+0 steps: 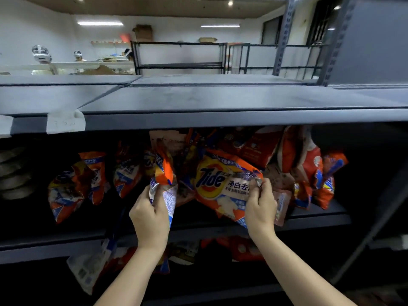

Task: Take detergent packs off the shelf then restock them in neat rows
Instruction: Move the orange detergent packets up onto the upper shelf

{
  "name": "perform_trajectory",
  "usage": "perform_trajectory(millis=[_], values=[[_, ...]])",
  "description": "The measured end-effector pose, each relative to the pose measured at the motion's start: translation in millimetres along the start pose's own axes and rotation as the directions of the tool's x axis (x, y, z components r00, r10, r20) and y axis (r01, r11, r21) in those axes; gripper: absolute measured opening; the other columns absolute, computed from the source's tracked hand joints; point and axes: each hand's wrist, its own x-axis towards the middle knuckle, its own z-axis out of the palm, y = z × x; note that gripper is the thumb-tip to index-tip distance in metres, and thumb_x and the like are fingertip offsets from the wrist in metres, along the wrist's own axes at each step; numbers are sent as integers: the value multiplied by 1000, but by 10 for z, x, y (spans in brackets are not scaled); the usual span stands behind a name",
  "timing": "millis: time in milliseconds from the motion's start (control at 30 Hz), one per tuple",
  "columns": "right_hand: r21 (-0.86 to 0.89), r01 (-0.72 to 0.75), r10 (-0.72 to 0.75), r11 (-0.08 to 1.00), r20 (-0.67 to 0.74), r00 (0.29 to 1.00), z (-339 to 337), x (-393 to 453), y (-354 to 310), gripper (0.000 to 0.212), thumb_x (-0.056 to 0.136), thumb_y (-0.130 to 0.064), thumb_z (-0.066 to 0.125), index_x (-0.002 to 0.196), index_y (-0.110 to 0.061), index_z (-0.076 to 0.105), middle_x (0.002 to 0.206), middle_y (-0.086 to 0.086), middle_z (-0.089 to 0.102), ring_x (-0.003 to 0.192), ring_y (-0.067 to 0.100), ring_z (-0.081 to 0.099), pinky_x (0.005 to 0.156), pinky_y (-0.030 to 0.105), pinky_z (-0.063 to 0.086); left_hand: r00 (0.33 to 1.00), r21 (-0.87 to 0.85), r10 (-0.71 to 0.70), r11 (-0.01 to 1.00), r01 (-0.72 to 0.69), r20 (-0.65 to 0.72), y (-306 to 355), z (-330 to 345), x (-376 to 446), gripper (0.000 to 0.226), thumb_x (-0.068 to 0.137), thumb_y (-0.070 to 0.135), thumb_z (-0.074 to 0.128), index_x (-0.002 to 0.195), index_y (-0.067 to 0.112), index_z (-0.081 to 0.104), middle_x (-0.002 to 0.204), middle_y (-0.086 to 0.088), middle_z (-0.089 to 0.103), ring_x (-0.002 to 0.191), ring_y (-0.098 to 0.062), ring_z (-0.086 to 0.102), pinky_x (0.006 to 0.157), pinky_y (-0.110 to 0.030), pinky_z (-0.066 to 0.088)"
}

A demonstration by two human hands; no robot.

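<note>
The left hand (150, 214) and right hand (260, 205) are each gripping a detergent pack (164, 173) and a Tide pack (223, 184) on the shelf (318, 214), apparently mid-removal, needing a clean pull outward next.

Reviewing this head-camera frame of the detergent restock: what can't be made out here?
- Packs at the back of the middle shelf: the top shelf's edge and shadow hide them, so no count.
- Pack in the left hand: seen edge-on, front unreadable.
- Tide pack: the right hand covers its right end.
- Packs on the lower shelf: dark, and partly behind the forearms.
</note>
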Motion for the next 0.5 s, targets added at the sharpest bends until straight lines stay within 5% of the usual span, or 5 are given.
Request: perform_trajectory(millis=[167,333,500], values=[[-35,62,-67,997,-174,982,-462,-263,-58,21,101,-28,40,87,-16,49,69,1,59,58,11,53,55,31,41,985,-81,139,988,-132,97,276,-105,-256,26,95,20,53,80,0,63,61,16,49,56,0,52,58,-2,35],[-90,143,-164,986,-310,937,-955,-588,-169,20,101,-30,42,86,-18,48,66,1,60,54,14,57,50,37,47,968,-265,143,961,-85,208,536,-100,-615,28,95,14,53,69,3,55,53,16,42,53,5,48,56,-3,34],[-160,218,-267,963,-437,859,-1522,-845,-296,24,99,-33,42,83,-15,47,57,-5,53,45,5,48,41,21,38,937,-380,196,922,-75,290,904,26,-922,27,95,11,53,68,14,53,54,14,45,55,5,49,56,-3,34]])
